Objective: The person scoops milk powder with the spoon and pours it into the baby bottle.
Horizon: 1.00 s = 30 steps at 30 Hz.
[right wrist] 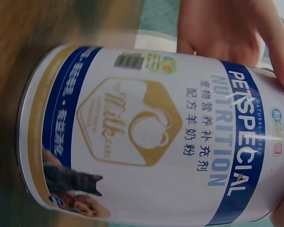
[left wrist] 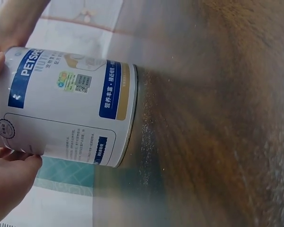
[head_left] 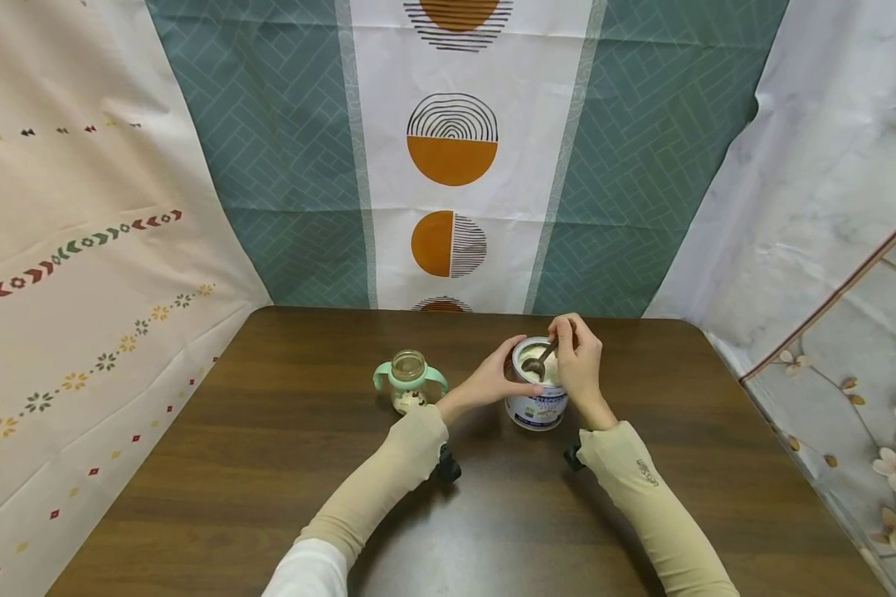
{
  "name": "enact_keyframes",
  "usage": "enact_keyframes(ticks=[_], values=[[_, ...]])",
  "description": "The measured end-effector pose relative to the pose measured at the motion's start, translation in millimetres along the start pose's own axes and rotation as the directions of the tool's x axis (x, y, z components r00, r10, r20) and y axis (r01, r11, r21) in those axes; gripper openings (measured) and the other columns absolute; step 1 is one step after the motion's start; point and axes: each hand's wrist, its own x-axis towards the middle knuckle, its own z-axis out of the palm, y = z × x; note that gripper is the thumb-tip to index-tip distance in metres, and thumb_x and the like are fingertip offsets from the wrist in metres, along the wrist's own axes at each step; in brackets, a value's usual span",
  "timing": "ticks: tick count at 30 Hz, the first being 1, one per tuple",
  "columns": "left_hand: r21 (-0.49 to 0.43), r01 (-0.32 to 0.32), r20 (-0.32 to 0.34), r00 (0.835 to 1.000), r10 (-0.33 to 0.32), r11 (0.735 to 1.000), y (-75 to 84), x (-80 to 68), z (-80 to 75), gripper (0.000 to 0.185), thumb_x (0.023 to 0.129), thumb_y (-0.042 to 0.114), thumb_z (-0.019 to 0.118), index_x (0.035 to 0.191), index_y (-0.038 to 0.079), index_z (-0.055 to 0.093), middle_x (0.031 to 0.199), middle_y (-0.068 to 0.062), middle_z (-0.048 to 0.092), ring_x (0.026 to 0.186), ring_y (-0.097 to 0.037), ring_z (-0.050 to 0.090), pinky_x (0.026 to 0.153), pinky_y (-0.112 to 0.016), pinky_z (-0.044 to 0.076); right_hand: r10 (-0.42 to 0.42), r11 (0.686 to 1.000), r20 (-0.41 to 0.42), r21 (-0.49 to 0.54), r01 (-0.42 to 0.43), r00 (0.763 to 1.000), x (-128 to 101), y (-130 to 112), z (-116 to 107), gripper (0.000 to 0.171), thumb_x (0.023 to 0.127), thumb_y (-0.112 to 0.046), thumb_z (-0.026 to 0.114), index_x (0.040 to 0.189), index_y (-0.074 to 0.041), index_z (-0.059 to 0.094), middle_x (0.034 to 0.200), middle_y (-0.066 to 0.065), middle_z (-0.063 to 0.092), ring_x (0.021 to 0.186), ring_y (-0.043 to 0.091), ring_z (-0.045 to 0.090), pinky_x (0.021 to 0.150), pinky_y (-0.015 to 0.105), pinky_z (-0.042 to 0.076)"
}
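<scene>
We see left hand (head_left: 493, 383) fingers wrapped on the milk powder can (head_left: 536, 398), right hand (head_left: 578, 358) pinching the spoon (head_left: 541, 361) inside; a tilted spoon risks spilling powder on the surface (head_left: 269, 464).

Left hand (head_left: 493, 383) holds the tin (head_left: 536, 396); right hand (head_left: 577, 355) apparently dips a spoon (head_left: 541, 361) inside.

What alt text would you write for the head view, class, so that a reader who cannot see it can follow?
A person's left hand holds an open tin of pale powder on a dark wooden table, while the right hand dips a spoon into it. A small bottle with green handles stands left of the tin, before patterned cloth backdrops.
</scene>
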Motion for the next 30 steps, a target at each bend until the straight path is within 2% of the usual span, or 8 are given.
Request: enact_keyframes(ticks=[5,8,10,14,18,23,27,30], values=[[0.022,-0.005,-0.017,1.000,0.005,1.000,-2.1,1.4,0.9,0.092,0.082,0.025,0.078,0.153,0.014,0.021,0.146,-0.009,0.043,0.129,-0.020,0.048,0.108,-0.036,0.042,0.217,0.975,-0.037,0.048,-0.215,0.975,5,5,-7,0.035,0.103,-0.011,0.043,0.086,0.015,0.059,0.070,0.025,0.060,0.050,0.020,0.050,0.047,0.015,0.043],[0.023,-0.010,-0.021,1.000,0.010,1.000,-2.8,1.3,1.6,0.093,0.081,0.026,0.078,0.153,0.013,0.021,0.146,-0.009,0.043,0.130,-0.020,0.048,0.110,-0.038,0.040,0.326,0.940,-0.069,0.132,-0.316,0.943,7,17,-11,0.038,0.104,-0.013,0.041,0.089,0.018,0.057,0.069,0.014,0.061,0.048,0.015,0.049,0.044,0.017,0.044],[0.013,-0.014,-0.023,1.000,0.015,1.000,-2.6,1.4,1.8,0.094,0.080,0.026,0.079,0.153,0.013,0.021,0.147,-0.009,0.043,0.131,-0.020,0.047,0.111,-0.039,0.039,0.395,0.903,-0.092,0.219,-0.369,0.914,8,27,-12,0.038,0.104,-0.015,0.041,0.089,0.017,0.056,0.067,0.005,0.060,0.047,0.010,0.047,0.042,0.017,0.041],[-0.008,-0.018,-0.022,1.000,0.018,1.000,-1.7,2.4,2.4,0.095,0.079,0.024,0.080,0.153,0.013,0.022,0.147,-0.009,0.043,0.132,-0.020,0.046,0.112,-0.040,0.038,0.507,0.822,-0.124,0.368,-0.435,0.853,10,45,-13,0.035,0.104,-0.017,0.041,0.086,0.010,0.055,0.065,-0.003,0.058,0.045,0.008,0.044,0.040,0.015,0.037],[-0.012,-0.016,-0.024,1.000,0.016,1.000,-1.0,3.6,2.8,0.094,0.079,0.020,0.080,0.153,0.012,0.022,0.147,-0.009,0.043,0.133,-0.020,0.045,0.113,-0.040,0.037,0.605,0.750,-0.121,0.421,-0.511,0.787,11,51,-13,0.032,0.105,-0.021,0.040,0.084,-0.002,0.055,0.065,-0.005,0.056,0.045,0.006,0.043,0.040,0.013,0.036],[-0.004,-0.015,-0.024,1.000,0.015,1.000,-0.4,5.1,3.5,0.095,0.079,0.021,0.080,0.153,0.013,0.022,0.148,-0.009,0.042,0.132,-0.020,0.046,0.112,-0.039,0.037,0.701,0.650,-0.076,0.478,-0.591,0.709,13,54,-16,0.030,0.105,-0.022,0.039,0.082,-0.008,0.054,0.065,-0.005,0.055,0.046,0.004,0.043,0.041,0.013,0.035],[0.002,-0.012,-0.024,1.000,0.012,1.000,1.5,5.7,4.1,0.095,0.079,0.024,0.080,0.153,0.014,0.022,0.148,-0.009,0.042,0.131,-0.020,0.046,0.111,-0.039,0.039,0.766,0.536,0.006,0.547,-0.643,0.643,16,53,-21,0.029,0.105,-0.020,0.037,0.084,-0.007,0.053,0.064,-0.005,0.056,0.047,0.004,0.043,0.043,0.013,0.035],[0.003,-0.009,-0.024,1.000,0.009,1.000,3.0,6.0,4.4,0.095,0.079,0.025,0.079,0.153,0.015,0.021,0.149,-0.009,0.041,0.131,-0.021,0.047,0.109,-0.039,0.040,0.792,0.428,0.093,0.619,-0.658,0.603,20,53,-25,0.030,0.106,-0.020,0.035,0.085,-0.007,0.053,0.067,-0.004,0.055,0.049,0.004,0.043,0.044,0.013,0.034]])
